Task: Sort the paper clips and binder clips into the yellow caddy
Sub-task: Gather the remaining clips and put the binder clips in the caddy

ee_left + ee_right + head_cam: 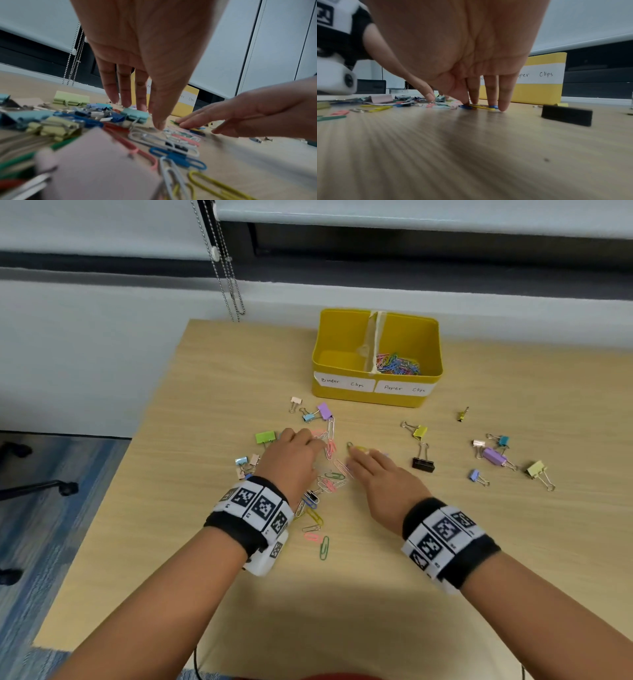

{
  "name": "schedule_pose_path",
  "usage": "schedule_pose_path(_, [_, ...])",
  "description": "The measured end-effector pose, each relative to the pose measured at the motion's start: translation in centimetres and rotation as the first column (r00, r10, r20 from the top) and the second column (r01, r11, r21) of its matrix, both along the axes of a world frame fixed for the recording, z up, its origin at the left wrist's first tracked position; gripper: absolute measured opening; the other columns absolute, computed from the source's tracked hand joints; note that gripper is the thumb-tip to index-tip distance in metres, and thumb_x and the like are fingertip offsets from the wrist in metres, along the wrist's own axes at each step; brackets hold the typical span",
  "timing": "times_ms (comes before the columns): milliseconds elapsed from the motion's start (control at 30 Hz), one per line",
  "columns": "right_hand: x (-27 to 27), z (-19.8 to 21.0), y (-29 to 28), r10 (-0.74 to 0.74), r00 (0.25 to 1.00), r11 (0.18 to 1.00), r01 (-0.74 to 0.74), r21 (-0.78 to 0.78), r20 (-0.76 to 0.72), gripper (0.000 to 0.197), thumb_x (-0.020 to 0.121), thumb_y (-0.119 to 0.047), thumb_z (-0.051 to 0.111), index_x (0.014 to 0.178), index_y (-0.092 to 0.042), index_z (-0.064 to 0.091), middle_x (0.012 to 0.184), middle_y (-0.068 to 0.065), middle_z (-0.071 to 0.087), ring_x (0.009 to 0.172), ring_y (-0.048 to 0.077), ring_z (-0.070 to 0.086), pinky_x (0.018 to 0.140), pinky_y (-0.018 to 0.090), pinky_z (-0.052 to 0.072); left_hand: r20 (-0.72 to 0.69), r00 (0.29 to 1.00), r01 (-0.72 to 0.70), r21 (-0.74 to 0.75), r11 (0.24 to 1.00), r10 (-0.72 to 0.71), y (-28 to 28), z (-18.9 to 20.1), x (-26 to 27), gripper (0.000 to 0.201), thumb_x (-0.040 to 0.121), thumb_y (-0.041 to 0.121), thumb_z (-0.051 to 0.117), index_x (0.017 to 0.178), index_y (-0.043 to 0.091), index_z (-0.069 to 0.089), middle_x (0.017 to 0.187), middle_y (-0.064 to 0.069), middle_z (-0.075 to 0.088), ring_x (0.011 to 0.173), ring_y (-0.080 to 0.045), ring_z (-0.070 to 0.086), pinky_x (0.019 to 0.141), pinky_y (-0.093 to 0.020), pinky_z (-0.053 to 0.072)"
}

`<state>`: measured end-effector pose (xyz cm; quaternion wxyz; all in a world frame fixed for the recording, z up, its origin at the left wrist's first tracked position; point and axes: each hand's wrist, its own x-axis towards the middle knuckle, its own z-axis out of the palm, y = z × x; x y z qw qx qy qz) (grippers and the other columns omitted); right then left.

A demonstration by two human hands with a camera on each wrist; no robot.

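Paper clips are light, slippery; your flat left hand and right hand press them, pinch one end.

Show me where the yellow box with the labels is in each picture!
Head view: the yellow caddy stands at the table's far side, above both hands.
Left wrist view: only a piece of its front peeks out behind the left hand's fingers.
Right wrist view: its front wall stands behind the right hand's fingers.
Shared landmark: the white label that reads "Clips".
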<state>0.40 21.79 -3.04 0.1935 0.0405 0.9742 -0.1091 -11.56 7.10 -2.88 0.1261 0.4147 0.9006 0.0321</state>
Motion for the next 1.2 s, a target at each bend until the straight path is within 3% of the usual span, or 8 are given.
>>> schedule_pose_path(233, [-2.1,1.7,-0.4,-0.032,0.985,0.999,0.035,0.016,-0.172,0.051,0.087,-0.006,0.041,0.137,-0.015,0.039,0.145,0.001,0.042,0.121,0.026,0.044,0.095,0.037,0.041,0.029,0.990,-0.137,0.085,0.987,0.135,-0.4,-0.5,-0.5,0.033,0.088,0.024,0.056,0.119,0.013,0.051,0.119,-0.008,0.047,0.105,-0.027,0.049,0.083,-0.035,0.044])
schedule_pose_path(433, [-5.3,-0.1,-0.7,0.128,0.991,0.992,-0.127,-0.018,0.038,0.072,0.088,-0.005,0.035,0.150,-0.018,0.001,0.160,-0.002,-0.006,0.147,0.023,-0.001,0.120,0.039,0.015,0.162,0.977,-0.166,0.158,0.973,0.140,-0.7,0.1,-0.4,0.024,0.084,0.020,0.061,0.107,0.014,0.056,0.111,-0.006,0.048,0.096,-0.025,0.054,0.076,-0.032,0.043])
schedule_pose_path(600, [-0.7,0.2,-0.9,0.134,0.987,0.991,-0.133,-0.020,0.091,0.072,0.088,-0.004,0.029,0.149,-0.020,-0.005,0.159,-0.005,-0.013,0.147,0.019,-0.007,0.119,0.035,0.019,0.223,0.936,-0.335,0.323,0.885,0.273,-2.2,2.9,-4.0,0.020,0.084,0.022,0.063,0.102,0.018,0.055,0.106,0.001,0.049,0.086,-0.015,0.056,0.071,-0.025,0.039])
schedule_pose_path(700, [0.4,1.1,-0.9,0.094,0.995,0.995,-0.093,-0.044,0.038,0.061,0.090,-0.007,0.033,0.148,-0.020,0.018,0.159,-0.003,0.011,0.145,0.022,0.017,0.112,0.037,0.032,0.165,0.912,-0.407,0.250,0.879,0.375,-3.1,3.2,-7.9,0.022,0.084,0.021,0.062,0.105,0.016,0.055,0.108,-0.004,0.054,0.089,-0.021,0.058,0.071,-0.029,0.041])
schedule_pose_path(833, [-3.1,2.3,-0.7,0.037,0.987,0.999,-0.037,0.006,-0.159,0.044,0.088,-0.004,0.040,0.129,-0.016,0.048,0.135,0.002,0.050,0.113,0.024,0.050,0.083,0.030,0.045,0.169,0.897,-0.428,0.098,0.899,0.408,-3.0,1.8,-11.2,0.023,0.081,0.016,0.063,0.104,0.013,0.059,0.111,-0.012,0.058,0.098,-0.030,0.057,0.081,-0.037,0.047])
schedule_pose_path(900, [-5.8,2.5,-0.3,-0.002,0.980,1.000,0.003,0.006,-0.200,0.050,0.086,0.003,0.040,0.132,-0.016,0.045,0.139,0.002,0.047,0.117,0.025,0.048,0.079,0.031,0.044,0.158,0.912,-0.389,0.034,0.921,0.379,-2.7,1.3,-11.9,0.022,0.081,0.015,0.063,0.103,0.013,0.060,0.112,-0.012,0.059,0.100,-0.031,0.058,0.083,-0.038,0.048])
schedule_pose_path(1100, [-9.5,1.3,-0.8,0.015,0.998,0.999,-0.018,0.051,0.066,0.071,0.087,0.000,0.033,0.150,-0.016,0.005,0.160,-0.002,-0.004,0.147,0.024,0.006,0.118,0.042,0.017,0.142,0.930,-0.342,-0.007,0.940,0.340,-2.8,1.1,-12.6,0.023,0.081,0.023,0.067,0.103,0.017,0.061,0.116,-0.009,0.052,0.096,-0.030,0.059,0.084,-0.040,0.051])
schedule_pose_path(1200, [-7.3,0.9,-0.3,-0.106,0.993,0.993,0.102,0.066,0.056,0.069,0.087,-0.004,0.036,0.149,-0.011,0.007,0.159,0.002,-0.003,0.145,0.027,0.009,0.118,0.042,0.019,0.099,0.943,-0.324,0.060,0.944,0.317,-3.5,1.4,-11.7,0.029,0.082,0.027,0.067,0.109,0.018,0.060,0.114,-0.008,0.052,0.102,-0.027,0.057,0.087,-0.044,0.050])
